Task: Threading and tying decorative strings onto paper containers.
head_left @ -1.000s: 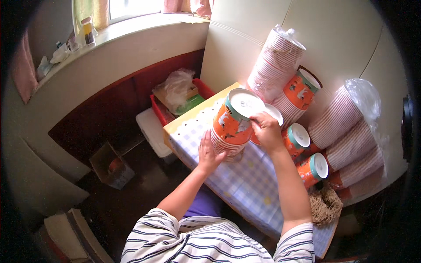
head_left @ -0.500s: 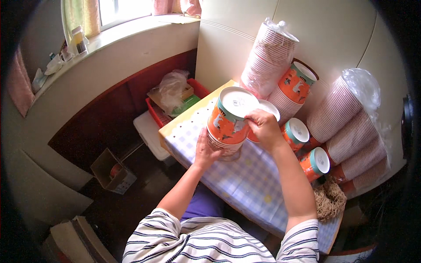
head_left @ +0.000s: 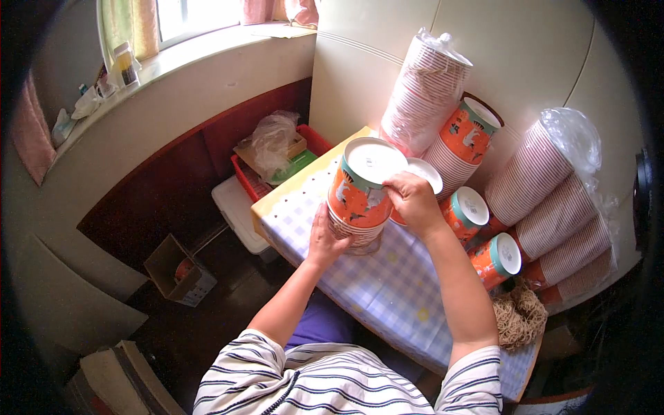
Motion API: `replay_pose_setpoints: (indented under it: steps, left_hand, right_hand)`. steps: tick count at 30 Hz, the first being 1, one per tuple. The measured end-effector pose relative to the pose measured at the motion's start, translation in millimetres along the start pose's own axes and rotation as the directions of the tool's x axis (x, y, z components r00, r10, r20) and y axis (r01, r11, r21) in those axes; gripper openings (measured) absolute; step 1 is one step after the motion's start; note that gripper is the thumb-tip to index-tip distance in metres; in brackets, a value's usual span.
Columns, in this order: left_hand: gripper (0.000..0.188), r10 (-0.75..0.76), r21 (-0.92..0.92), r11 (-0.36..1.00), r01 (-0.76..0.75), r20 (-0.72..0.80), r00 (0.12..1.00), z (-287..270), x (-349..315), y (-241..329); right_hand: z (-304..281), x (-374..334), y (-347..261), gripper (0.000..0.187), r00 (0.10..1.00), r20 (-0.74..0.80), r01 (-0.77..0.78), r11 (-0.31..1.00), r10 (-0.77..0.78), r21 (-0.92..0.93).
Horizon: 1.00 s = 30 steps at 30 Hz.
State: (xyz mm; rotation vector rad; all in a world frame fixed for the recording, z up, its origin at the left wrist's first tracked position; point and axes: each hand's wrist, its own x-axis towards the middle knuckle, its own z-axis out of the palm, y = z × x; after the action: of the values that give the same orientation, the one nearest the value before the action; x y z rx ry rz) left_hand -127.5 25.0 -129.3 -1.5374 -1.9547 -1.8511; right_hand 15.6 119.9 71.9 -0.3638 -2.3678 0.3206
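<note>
Left hand [head_left: 326, 238] cupped around the lower side of an upside-down orange cup stack [head_left: 356, 202], right hand [head_left: 413, 202] pinching its teal-banded upper edge, above a blue-checked tablecloth [head_left: 391, 290], 2 orange cups [head_left: 488, 265] rightward

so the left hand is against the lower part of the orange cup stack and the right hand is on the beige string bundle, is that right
Not quite: the right hand isn't on the beige string bundle; the head view shows its fingers at the upper teal edge of the orange cup stack. The left hand is indeed against the stack's lower part.
</note>
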Motion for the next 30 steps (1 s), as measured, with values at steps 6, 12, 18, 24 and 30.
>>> replay_pose_setpoints:
  steps: [6,12,18,24,30]
  left_hand:
    - [0.117,0.020,0.028,0.999,-0.018,-0.044,0.999,3,-1,-1]
    - [0.131,-0.050,0.062,0.997,0.056,-0.097,0.994,8,-2,4]
    - [0.122,-0.003,0.050,0.999,0.009,-0.123,0.992,8,-1,-2]
    - [0.113,-0.046,-0.003,0.999,0.046,-0.117,0.992,7,-4,2]
    - [0.105,-0.062,0.013,0.998,0.064,-0.127,0.990,7,-5,1]
  right_hand:
    - [2,0,-2,0.012,1.000,-0.006,-0.009,1.000,0.009,-0.015]
    - [1,1,-4,0.013,1.000,-0.014,-0.027,1.000,0.027,0.008]
    - [0,4,-3,0.011,0.998,-0.037,-0.045,0.999,0.046,0.029]
    - [-4,8,-3,0.011,0.998,-0.057,-0.024,1.000,0.024,0.001]
    - [-10,15,-7,0.010,0.999,-0.011,0.039,0.999,-0.039,-0.039]
